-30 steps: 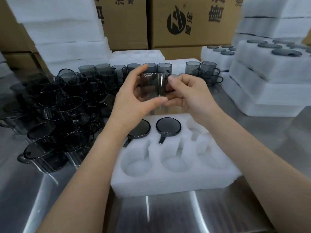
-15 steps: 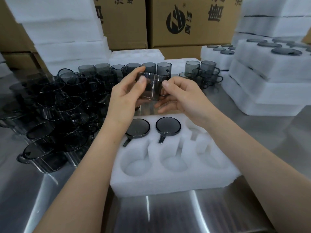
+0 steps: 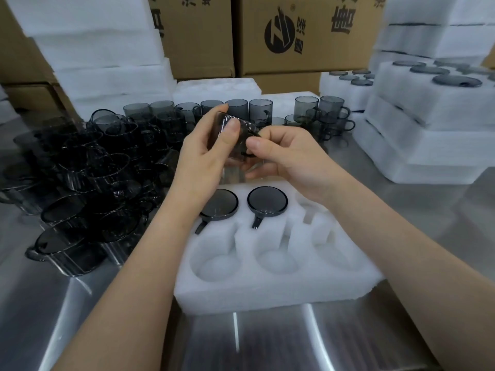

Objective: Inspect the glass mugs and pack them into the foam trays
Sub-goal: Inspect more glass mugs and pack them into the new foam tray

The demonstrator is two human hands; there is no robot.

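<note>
A smoky grey glass mug (image 3: 238, 141) is held tilted in the air above the far edge of a white foam tray (image 3: 270, 287). My left hand (image 3: 206, 159) grips the mug's body, thumb on its side. My right hand (image 3: 289, 159) pinches the mug at its handle side. Two mugs sit upside down in the tray's back pockets, the left mug (image 3: 221, 204) and the middle mug (image 3: 267, 200), handles pointing toward me. The tray's other pockets hold nothing.
A dense heap of dark glass mugs (image 3: 88, 178) covers the steel table (image 3: 267, 341) on the left, with upright mugs (image 3: 241, 108) behind my hands. Packed foam trays (image 3: 428, 124) are stacked at right. Foam slabs (image 3: 101, 54) and cardboard boxes (image 3: 294, 33) stand behind.
The mug has been turned in both hands, from upright to tilted on its side, and lowered slightly. My left thumb now lies across the mug's side.
</note>
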